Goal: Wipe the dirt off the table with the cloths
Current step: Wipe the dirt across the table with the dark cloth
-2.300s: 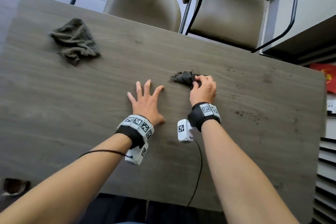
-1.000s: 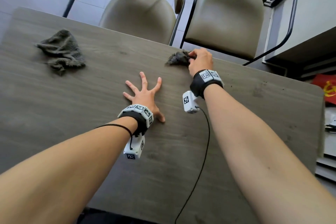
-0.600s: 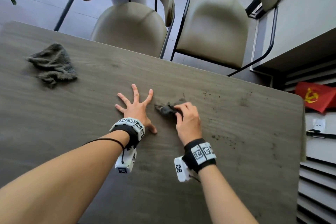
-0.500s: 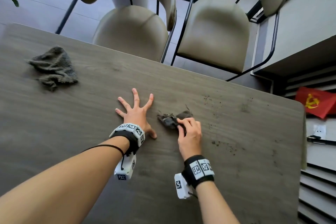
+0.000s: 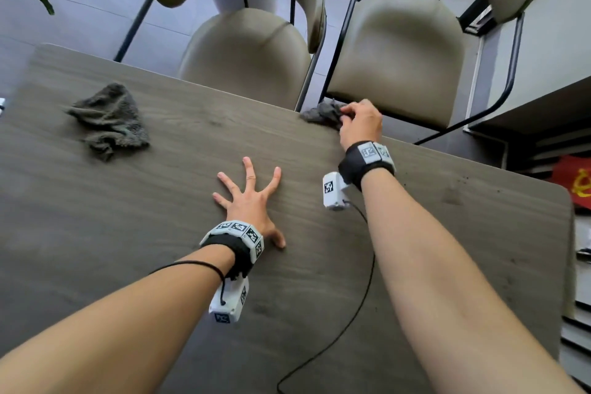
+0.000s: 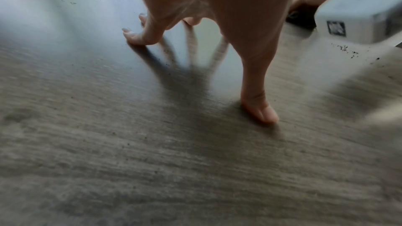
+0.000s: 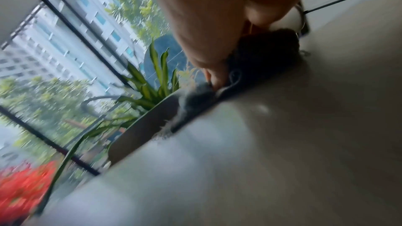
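The small dark cloth lies bunched at the table's far edge, upper centre of the head view. My right hand grips it with curled fingers. My left hand rests flat at centre frame, fingers spread. A second cloth lies upper left. Dirt specks sit right of it.

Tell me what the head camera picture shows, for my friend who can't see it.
The right hand grips a small dark cloth at the table's far edge. The left hand rests flat, fingers spread; another cloth lies far left.
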`<action>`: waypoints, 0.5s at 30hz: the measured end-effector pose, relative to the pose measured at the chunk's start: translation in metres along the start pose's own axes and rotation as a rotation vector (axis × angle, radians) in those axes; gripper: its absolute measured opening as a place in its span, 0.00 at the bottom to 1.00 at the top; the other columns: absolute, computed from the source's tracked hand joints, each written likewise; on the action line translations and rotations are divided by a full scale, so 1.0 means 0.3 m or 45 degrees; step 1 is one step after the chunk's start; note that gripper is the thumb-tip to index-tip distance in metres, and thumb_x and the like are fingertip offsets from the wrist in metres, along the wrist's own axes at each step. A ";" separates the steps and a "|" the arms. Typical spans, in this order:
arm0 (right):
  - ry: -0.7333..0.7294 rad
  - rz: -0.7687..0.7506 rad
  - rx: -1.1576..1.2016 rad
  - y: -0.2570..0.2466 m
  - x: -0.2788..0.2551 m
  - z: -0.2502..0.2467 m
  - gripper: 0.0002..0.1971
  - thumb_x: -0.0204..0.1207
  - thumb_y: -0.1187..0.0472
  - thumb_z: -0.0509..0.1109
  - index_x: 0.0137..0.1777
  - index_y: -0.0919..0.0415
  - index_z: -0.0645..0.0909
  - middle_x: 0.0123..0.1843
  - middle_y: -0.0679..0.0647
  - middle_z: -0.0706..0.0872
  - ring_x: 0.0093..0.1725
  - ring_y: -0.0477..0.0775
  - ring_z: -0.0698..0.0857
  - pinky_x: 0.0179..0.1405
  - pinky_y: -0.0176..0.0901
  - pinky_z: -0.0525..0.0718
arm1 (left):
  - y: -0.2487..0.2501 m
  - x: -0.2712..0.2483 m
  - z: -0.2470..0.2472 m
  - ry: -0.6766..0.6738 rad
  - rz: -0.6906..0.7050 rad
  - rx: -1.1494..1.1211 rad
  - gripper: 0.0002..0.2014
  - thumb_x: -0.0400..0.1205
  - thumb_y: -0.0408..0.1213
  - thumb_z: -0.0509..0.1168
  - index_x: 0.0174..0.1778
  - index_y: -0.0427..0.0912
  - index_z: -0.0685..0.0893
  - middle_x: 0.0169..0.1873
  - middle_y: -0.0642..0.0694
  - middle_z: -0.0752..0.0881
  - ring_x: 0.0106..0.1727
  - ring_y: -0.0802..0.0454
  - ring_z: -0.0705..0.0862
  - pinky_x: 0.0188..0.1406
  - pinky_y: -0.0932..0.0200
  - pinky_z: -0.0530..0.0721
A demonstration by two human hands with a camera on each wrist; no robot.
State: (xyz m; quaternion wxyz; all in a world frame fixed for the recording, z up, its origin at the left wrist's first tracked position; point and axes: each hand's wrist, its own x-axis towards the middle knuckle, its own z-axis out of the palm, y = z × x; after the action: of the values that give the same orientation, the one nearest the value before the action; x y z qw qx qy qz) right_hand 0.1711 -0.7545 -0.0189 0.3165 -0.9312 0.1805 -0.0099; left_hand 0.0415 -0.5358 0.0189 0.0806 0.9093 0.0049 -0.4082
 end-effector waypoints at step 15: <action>0.130 -0.069 0.021 0.186 -0.860 -0.091 0.11 0.73 0.70 0.75 0.53 0.58 0.89 0.50 0.49 0.86 0.50 0.52 0.83 0.52 0.49 0.83 | 0.001 -0.012 -0.001 0.027 0.001 0.037 0.78 0.48 0.62 0.87 0.82 0.76 0.33 0.79 0.44 0.16 0.80 0.13 0.31 0.74 0.12 0.54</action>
State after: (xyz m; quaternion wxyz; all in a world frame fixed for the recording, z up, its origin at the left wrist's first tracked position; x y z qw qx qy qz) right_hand -0.0922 -0.7232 -0.0055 0.3141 -0.9314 0.1711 -0.0673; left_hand 0.0394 -0.5360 0.0217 0.0675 0.9146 -0.0005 -0.3987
